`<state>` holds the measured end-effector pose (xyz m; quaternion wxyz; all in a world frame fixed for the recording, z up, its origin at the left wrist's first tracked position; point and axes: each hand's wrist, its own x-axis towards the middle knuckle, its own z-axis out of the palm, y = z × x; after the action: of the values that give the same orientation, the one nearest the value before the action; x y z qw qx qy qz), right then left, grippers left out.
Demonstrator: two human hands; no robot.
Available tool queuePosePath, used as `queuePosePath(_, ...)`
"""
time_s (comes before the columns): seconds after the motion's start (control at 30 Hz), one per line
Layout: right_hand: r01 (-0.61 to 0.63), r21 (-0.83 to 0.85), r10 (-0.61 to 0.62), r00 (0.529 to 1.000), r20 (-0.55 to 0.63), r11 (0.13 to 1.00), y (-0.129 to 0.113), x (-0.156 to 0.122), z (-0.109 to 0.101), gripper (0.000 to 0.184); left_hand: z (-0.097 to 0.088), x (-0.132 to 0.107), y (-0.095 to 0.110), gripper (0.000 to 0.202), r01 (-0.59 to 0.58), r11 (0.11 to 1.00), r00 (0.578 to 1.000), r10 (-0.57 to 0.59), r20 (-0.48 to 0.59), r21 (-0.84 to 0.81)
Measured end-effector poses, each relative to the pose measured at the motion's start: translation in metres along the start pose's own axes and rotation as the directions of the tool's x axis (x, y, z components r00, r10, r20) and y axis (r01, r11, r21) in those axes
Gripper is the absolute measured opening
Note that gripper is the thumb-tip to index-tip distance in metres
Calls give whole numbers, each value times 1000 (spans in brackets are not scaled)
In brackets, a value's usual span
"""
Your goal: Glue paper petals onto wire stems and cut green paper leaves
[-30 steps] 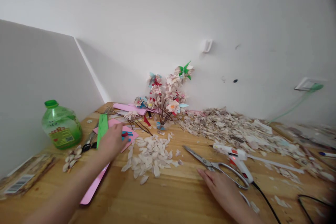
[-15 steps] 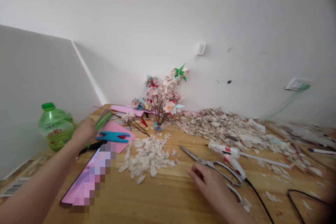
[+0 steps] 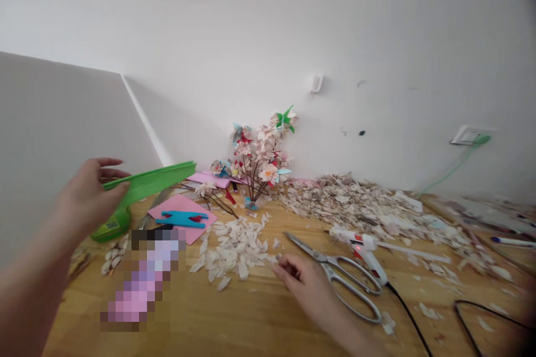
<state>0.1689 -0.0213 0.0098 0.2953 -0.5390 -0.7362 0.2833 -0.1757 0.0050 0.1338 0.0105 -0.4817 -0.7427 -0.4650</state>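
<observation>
My left hand [image 3: 92,195] is raised at the left, thumb and fingers pinching the end of a folded green sheet [image 3: 161,178]. The sheet points to the right, above a pink paper square [image 3: 184,209] with a blue cut-out strip [image 3: 184,219] lying on it. My right hand [image 3: 299,279] rests low over the table, fingers loosely curled, and I see nothing in it. Just right of it lie open metal scissors [image 3: 322,258]. A small heap of pale petals [image 3: 237,251] is to its left.
Behind stands a bunch of handmade flowers [image 3: 266,150]. A white glue gun [image 3: 364,245] with a red light and black cord lies right of the scissors. A larger petal pile [image 3: 343,198] runs along the wall. A green bottle [image 3: 111,226] and a blurred-out phone [image 3: 144,284] are at left.
My left hand has lifted and moved left with the green sheet, which now shows its broad side. My right hand has shifted slightly left, away from the scissors' handles.
</observation>
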Motion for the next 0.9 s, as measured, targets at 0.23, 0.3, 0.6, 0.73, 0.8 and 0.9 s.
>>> queuePosePath(0.23, -114, 825, 132, 990, 48, 553, -27, 21, 15, 51, 79, -142, 27, 35, 167, 805, 922, 76, 379, -569)
queuePosePath(0.3, -62, 854, 209, 976, -56, 517, -25, 24, 14, 45, 102, -174, 22, 37, 283, 728, 844, 121, 523, -624)
queuePosePath(0.6, -169, 801, 135, 985, 112, 574, -1, -6, -13, 31, 116, -201, 46, 43, 845, 398, 248, 299, 922, -357)
queuePosePath(0.73, -244, 814, 17, 961, 277, 526, 14, -19, -19, 35, 127, -211, 50, 40, 869, 328, 281, 289, 915, -370)
queuePosePath(0.8, -266, 821, 9, 953, 304, 505, 21, -22, -20, 38, 134, -216, 46, 41, 849, 317, 355, 249, 901, -423)
queuePosePath(0.9, -254, 856, 96, 967, 236, 451, 30, -24, -21, 40, 140, -218, 40, 39, 751, 368, 514, 197, 835, -549)
